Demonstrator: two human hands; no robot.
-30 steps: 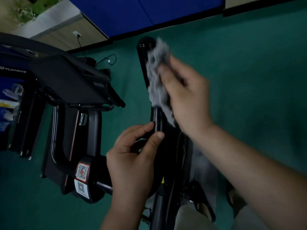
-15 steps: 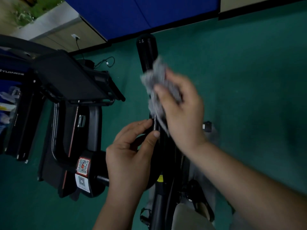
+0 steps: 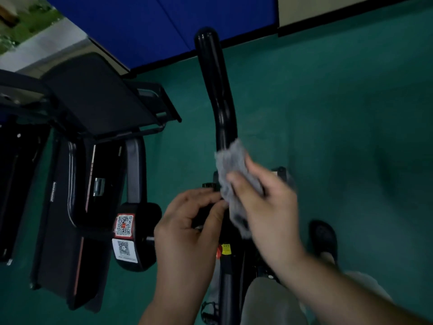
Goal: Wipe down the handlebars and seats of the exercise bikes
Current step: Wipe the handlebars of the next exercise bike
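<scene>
- Your right hand (image 3: 264, 205), right of centre in the frame, grips a grey cloth (image 3: 230, 181) with fingers and thumb curled round it, and presses it against the black handlebar (image 3: 216, 90).
- The handlebar runs from the frame's centre up to a rounded end near the upper middle; the cloth covers its lower part.
- Your left hand (image 3: 187, 228), just below and left of the cloth, has its fingers curled round a dark part at the handlebar's base; what exactly it holds is hidden.
- A second machine (image 3: 93, 160) with two QR stickers (image 3: 124, 235) fills the left side, standing on the green floor (image 3: 339, 113).
- A dark shoe (image 3: 324, 238) shows at lower right.
</scene>
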